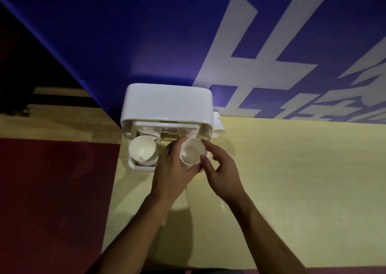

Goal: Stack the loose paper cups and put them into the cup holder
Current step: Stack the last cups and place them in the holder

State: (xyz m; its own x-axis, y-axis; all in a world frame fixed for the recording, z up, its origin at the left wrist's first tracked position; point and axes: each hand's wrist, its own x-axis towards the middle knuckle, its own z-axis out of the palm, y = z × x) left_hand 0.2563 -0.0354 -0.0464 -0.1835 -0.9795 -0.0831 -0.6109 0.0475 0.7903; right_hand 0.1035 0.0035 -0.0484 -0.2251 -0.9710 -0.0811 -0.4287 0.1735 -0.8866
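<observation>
So: a pale yellow wood-grain table (pixel 292 179) is seen from above in dim light. Dark red floor (pixel 52 190) is off at 9 o'clock, and a blue wall (pixel 125 33) with big white lettering runs along 12 o'clock. The lettering is cut off by the frame and can't be read. A white holder (pixel 167 102) is parked at the table's far left corner, up against the wall.

Two slots are shown in the holder. A stack (pixel 143 150) of paper cups is sat mouth up in the slot at 9 o'clock. In the slot at 3 o'clock a cup (pixel 191 152) is gripped. The left hand (pixel 173 167) is wrapped round its side from 7 o'clock, and its rim is pinched at 3 o'clock by the forefinger and thumb of the right hand (pixel 221 169). Whether it's one cup or several nested can't be told, since the lower part is covered by the left hand. How deep it sits is hidden too.

A spare (pixel 218 124) cup is laid on its side just beside the holder at 3 o'clock, half hidden behind it. More rims are glimpsed under the holder's lid, too dark to count.
</observation>
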